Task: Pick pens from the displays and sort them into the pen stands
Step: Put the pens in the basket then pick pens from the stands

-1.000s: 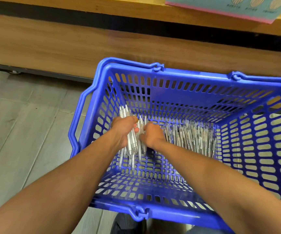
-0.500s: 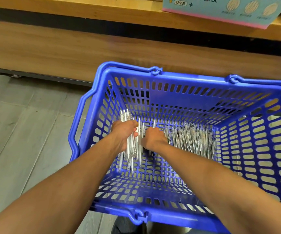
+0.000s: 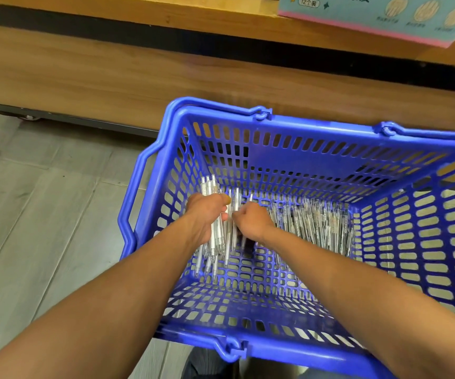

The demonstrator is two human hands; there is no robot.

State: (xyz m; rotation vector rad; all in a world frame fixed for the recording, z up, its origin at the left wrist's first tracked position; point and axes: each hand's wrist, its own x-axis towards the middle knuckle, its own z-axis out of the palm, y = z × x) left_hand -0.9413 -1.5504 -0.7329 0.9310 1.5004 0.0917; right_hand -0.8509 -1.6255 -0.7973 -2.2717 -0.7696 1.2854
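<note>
Looking down through the head camera, I see both of my forearms reaching into a blue plastic basket (image 3: pixel 316 138) that stands on a grey floor (image 3: pixel 43 201), just in front of a wooden shelf unit (image 3: pixel 111 69). My left hand (image 3: pixel 204 214) has its fingers wrapped round a bundle of clear pens (image 3: pixel 216 242); their caps stick out past the hand toward the basket's far wall, and their tips hang down toward the near wall, over the basket's slotted bottom. My right hand (image 3: pixel 252 221) is just beside the left, fingers curled in at the bundle's right side. It seems to pinch one or two pens there, though the fingertips are hidden behind the knuckles and I cannot be sure. The rest of the loose pens (image 3: pixel 316 222) lie in a row along the bottom, from my right hand across to the right wall. On the shelf near the top right corner of the view sits a pale blue box (image 3: pixel 371 20) with a pink lower edge.
</note>
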